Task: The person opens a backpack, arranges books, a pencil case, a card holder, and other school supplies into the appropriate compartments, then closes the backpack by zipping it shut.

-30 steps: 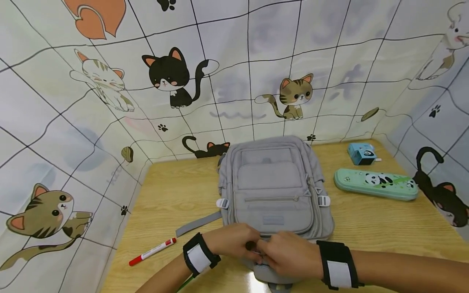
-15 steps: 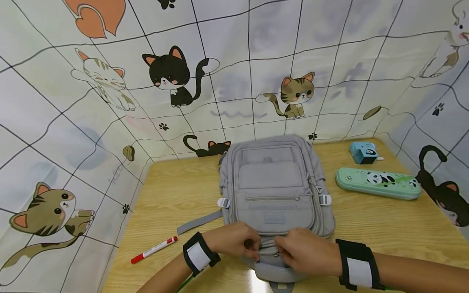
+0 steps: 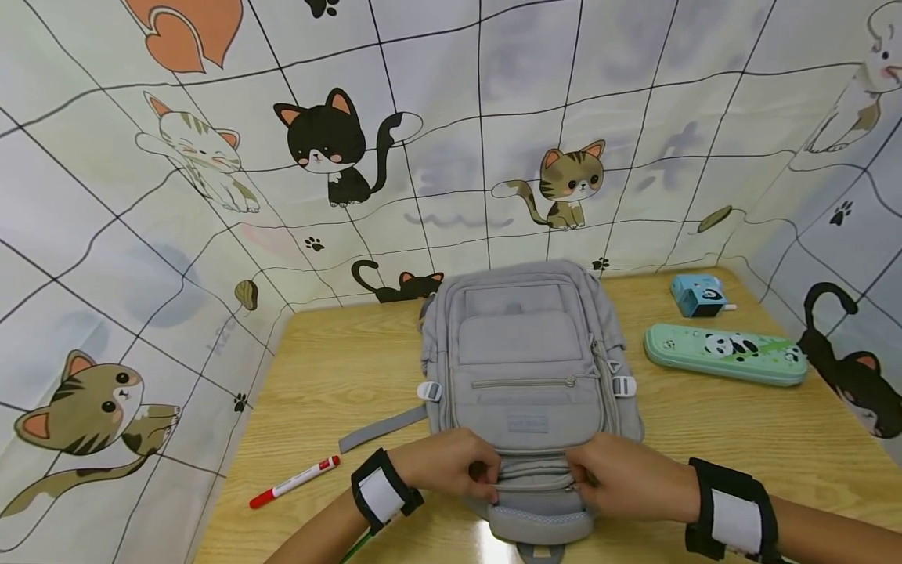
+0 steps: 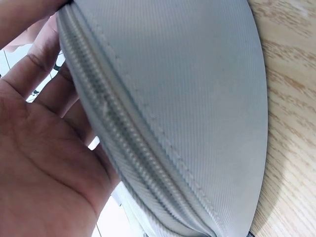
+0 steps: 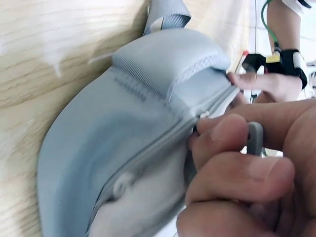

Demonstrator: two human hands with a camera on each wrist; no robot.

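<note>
A grey backpack (image 3: 521,341) lies flat on the table, its padded top end (image 3: 541,525) towards me. My left hand (image 3: 454,466) pinches the fabric edge along the top zipper at its left; in the left wrist view, the zipper's coils (image 4: 126,131) run past its palm. At the right end of that zipper, my right hand (image 3: 630,479) pinches a small grey zipper pull (image 5: 255,139) with curled fingers. Folded grey fabric (image 3: 535,468) shows between the two hands. A carry loop (image 3: 540,553) sticks out from the near end.
A red-and-white marker (image 3: 294,482) lies left of the backpack, near a loose grey strap (image 3: 380,429). To the right are a green panda pencil case (image 3: 726,355) and a blue pencil sharpener (image 3: 698,295). Cat-printed cloth (image 3: 451,180) surrounds the wooden table (image 3: 338,360).
My right hand has slid rightwards along the zipper, away from the left hand, exposing the fabric and zipper line between them. The left hand has stayed in place.
</note>
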